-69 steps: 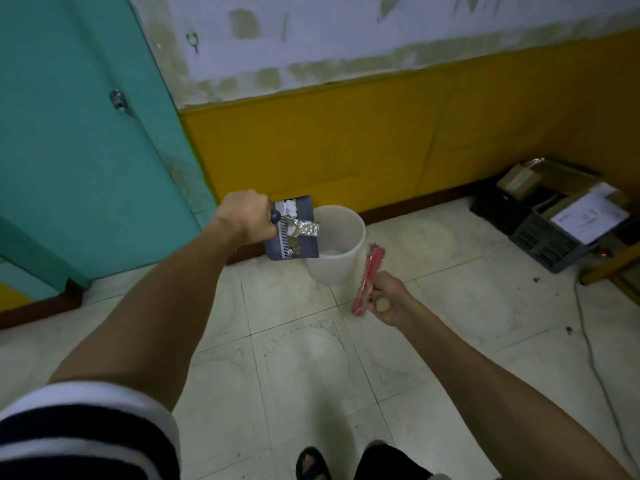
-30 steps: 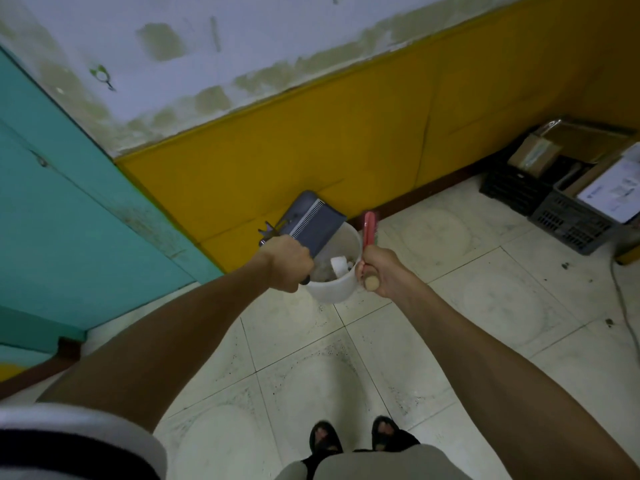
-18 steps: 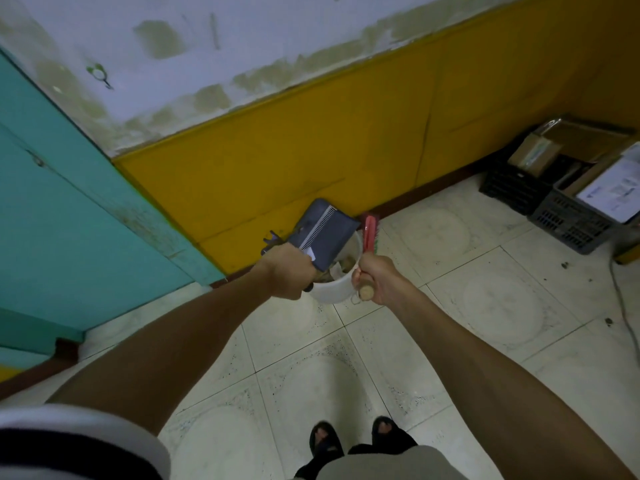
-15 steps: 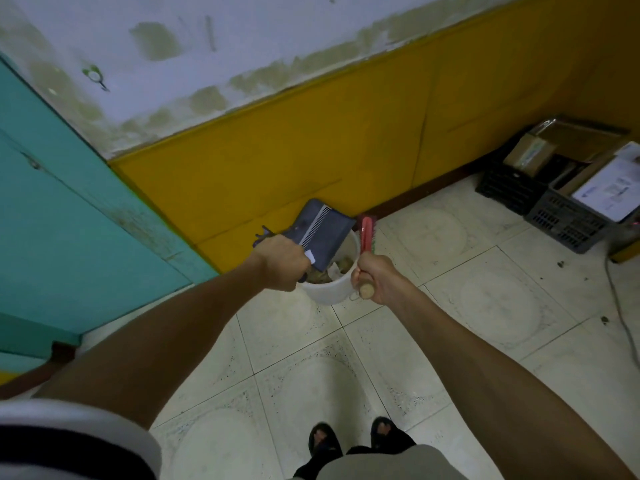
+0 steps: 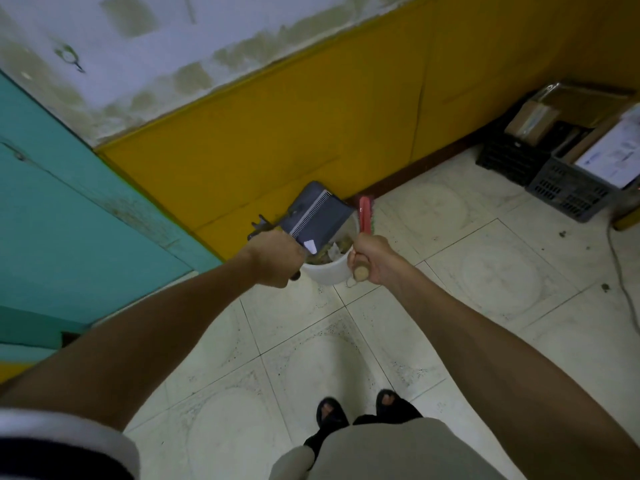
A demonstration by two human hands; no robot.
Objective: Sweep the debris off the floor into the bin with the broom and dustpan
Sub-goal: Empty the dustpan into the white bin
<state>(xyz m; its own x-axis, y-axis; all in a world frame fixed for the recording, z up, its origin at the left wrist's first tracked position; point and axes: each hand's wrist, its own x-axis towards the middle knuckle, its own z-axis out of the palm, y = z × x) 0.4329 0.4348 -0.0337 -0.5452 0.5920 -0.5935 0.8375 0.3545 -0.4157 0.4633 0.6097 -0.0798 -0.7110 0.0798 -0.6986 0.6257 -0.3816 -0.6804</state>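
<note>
My left hand [image 5: 273,259] grips the handle of a dark grey dustpan [image 5: 317,221], which is tipped up over the white bin [image 5: 329,270] with its underside facing me. A white scrap clings to the pan's lower edge. Inside the bin I see crumpled paper and brownish debris [image 5: 337,249]. My right hand [image 5: 375,259] grips the wooden handle of a red broom [image 5: 364,214], which points away from me at the bin's right rim.
The bin stands on pale floor tiles [image 5: 485,278] close to the yellow wall [image 5: 311,140]. A teal door [image 5: 69,220] is on the left. Dark crates with cardboard boxes [image 5: 568,157] sit at the far right, with a cable [image 5: 620,271] on the floor. My sandalled feet [image 5: 360,410] are below.
The dustpan, level and loaded with foil and scraps beside the bin, has been tipped up over it; the debris now lies inside. The broom moved to the bin's right rim.
</note>
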